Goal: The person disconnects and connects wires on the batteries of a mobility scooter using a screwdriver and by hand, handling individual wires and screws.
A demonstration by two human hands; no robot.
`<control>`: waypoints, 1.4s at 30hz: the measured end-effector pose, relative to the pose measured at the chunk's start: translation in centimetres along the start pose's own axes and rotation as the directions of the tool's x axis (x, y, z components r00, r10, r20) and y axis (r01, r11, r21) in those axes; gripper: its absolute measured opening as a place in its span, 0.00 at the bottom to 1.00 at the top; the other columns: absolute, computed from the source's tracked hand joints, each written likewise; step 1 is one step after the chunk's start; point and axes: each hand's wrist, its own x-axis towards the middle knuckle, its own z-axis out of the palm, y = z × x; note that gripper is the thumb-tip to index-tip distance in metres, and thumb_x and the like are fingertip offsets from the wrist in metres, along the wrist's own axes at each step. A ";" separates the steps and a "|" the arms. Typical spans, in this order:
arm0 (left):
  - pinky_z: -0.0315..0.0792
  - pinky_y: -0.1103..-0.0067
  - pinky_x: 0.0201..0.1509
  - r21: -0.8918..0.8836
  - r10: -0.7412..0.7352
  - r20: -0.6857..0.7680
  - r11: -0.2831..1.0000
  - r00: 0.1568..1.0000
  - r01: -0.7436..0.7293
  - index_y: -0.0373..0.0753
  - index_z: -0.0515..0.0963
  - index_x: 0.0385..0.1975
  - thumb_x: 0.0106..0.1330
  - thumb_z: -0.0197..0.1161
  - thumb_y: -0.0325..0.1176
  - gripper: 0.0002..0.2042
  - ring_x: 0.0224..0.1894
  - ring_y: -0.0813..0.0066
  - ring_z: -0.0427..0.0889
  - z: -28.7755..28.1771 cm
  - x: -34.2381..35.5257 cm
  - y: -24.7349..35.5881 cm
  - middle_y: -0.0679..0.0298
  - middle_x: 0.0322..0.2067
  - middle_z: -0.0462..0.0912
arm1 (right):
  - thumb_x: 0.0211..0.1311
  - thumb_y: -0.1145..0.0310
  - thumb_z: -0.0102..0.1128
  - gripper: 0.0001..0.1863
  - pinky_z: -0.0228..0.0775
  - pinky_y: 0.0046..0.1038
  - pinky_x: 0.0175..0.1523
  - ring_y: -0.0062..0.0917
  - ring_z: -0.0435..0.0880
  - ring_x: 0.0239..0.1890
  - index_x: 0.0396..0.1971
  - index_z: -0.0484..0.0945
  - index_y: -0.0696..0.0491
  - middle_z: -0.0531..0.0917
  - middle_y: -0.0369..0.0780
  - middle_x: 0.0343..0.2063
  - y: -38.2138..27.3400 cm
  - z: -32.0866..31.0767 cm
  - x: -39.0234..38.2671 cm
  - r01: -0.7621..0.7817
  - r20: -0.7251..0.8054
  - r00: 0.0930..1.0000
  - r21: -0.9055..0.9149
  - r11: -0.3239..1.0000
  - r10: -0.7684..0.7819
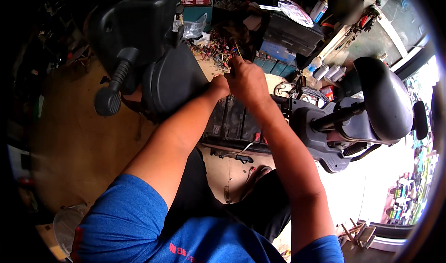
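My hands meet over the opened footboard of a dark electric scooter. My right hand is closed, its fingers curled away from view; what it grips cannot be made out. Just beyond its fingers a thin yellow wire shows, but whether it is in the grip is unclear. Against its left side sits my left hand, its fingers hidden behind the right hand. Below both hands lie black batteries in the scooter's open bay, with a red connector near them. A tangle of coloured wires lies on the floor beyond.
The scooter's black seat stands at left and its grey front part at right. Behind are a black case, a blue box and spray cans. Wooden stool legs show at lower right.
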 end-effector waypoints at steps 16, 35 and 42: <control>0.73 0.67 0.62 -0.308 0.229 -0.176 0.911 0.957 -0.275 0.42 0.85 0.50 0.59 0.72 0.43 0.20 0.54 0.60 0.86 3.9 2.2 -4.4 0.55 0.46 0.90 | 0.67 0.70 0.64 0.13 0.79 0.50 0.44 0.56 0.86 0.39 0.48 0.77 0.57 0.87 0.55 0.35 0.4 1.6 -0.4 0.083 -0.234 0.971 0.181 0.980 -0.039; 0.76 0.73 0.41 -0.803 -0.700 -0.001 0.426 0.714 0.417 0.38 0.86 0.38 0.64 0.56 0.23 0.11 0.40 0.70 0.84 -17.3 -4.3 14.4 0.60 0.36 0.89 | 0.66 0.71 0.66 0.15 0.78 0.50 0.46 0.58 0.86 0.44 0.50 0.76 0.57 0.87 0.56 0.38 1.3 1.5 -0.6 0.058 -0.192 0.981 0.272 0.961 -0.005; 0.85 0.74 0.44 -0.873 -0.620 0.117 0.308 0.776 0.378 0.28 0.82 0.42 0.67 0.43 0.12 0.17 0.35 0.67 0.87 -21.0 -9.5 16.8 0.56 0.38 0.86 | 0.72 0.69 0.64 0.16 0.81 0.39 0.48 0.47 0.91 0.43 0.54 0.77 0.58 0.89 0.54 0.38 0.8 -1.8 -0.1 0.071 -0.124 0.992 0.307 0.949 -0.035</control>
